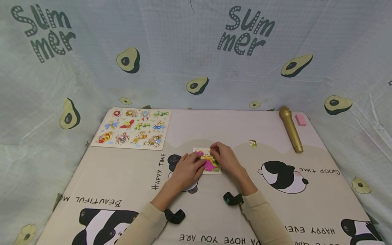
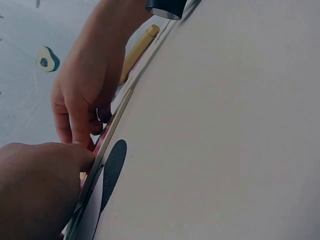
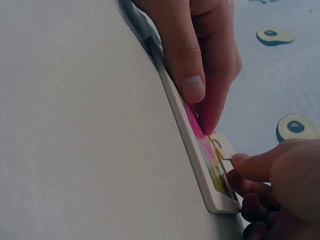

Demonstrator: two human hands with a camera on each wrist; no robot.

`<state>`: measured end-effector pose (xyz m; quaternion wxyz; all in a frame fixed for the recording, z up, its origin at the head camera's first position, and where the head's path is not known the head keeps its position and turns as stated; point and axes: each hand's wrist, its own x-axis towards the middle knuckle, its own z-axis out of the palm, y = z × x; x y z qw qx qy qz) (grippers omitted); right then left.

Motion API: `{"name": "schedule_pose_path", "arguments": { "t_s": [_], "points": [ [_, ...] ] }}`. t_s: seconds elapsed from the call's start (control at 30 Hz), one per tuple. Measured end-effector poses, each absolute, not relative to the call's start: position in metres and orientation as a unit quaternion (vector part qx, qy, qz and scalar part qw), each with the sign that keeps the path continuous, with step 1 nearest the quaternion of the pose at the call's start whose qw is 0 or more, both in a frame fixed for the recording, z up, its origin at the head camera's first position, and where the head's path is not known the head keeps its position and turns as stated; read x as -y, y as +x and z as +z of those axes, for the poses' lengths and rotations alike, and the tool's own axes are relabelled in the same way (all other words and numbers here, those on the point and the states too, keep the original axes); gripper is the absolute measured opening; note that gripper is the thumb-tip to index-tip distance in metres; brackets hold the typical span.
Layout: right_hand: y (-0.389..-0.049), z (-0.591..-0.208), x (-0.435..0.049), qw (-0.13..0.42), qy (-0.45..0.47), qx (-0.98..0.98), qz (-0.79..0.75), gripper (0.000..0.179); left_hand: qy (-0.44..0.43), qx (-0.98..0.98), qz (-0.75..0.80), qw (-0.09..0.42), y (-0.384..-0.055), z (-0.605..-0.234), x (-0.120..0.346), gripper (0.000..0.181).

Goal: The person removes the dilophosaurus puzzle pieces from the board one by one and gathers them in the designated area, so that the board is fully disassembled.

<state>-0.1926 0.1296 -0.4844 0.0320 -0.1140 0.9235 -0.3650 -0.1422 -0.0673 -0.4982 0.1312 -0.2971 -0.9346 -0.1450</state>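
Note:
A small colourful puzzle board (image 1: pixel 214 167) lies flat on the table's middle. My left hand (image 1: pixel 196 164) rests on its left part; its fingertip (image 3: pixel 210 120) presses the pink picture and its thumb (image 3: pixel 192 86) lies against the board's near edge (image 3: pixel 197 170). My right hand (image 1: pixel 215 151) hovers over the board's far part with curled fingers, pinching a small pale puzzle piece (image 3: pixel 223 146) that touches the board's surface. In the left wrist view the right hand (image 2: pixel 82 100) sits beyond the left hand (image 2: pixel 35 192). Most of the board is hidden by both hands.
One loose puzzle piece (image 1: pixel 252 144) lies to the right of the board. A gold microphone (image 1: pixel 291 130) and a pink eraser (image 1: pixel 300 119) lie at the back right. An insect peg puzzle (image 1: pixel 133 127) sits at the back left.

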Motion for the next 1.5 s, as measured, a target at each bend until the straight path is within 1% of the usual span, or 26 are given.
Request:
{"name": "schedule_pose_path", "arguments": {
  "t_s": [0.23,0.53,0.87,1.2,1.5],
  "points": [
    [-0.193,-0.484,-0.131,0.036,-0.125,-0.918,-0.375,0.027,-0.3,0.933,-0.146,0.134,-0.142,-0.498,0.068,0.031],
    [-0.192,-0.485,-0.131,0.033,-0.118,-0.906,-0.405,0.023,-0.298,0.934,-0.143,0.134,-0.142,-0.499,0.068,0.031],
    [-0.194,-0.482,-0.142,0.011,-0.076,-0.896,-0.437,0.022,-0.296,0.935,-0.152,0.119,-0.142,-0.499,0.068,0.032],
    [-0.202,-0.482,-0.161,-0.016,-0.041,-0.896,-0.442,0.023,-0.297,0.935,-0.155,0.115,-0.142,-0.5,0.069,0.033],
    [-0.207,-0.482,-0.18,-0.025,-0.011,-0.895,-0.446,0.025,-0.295,0.936,-0.159,0.106,-0.142,-0.5,0.068,0.033]
  ]
}}
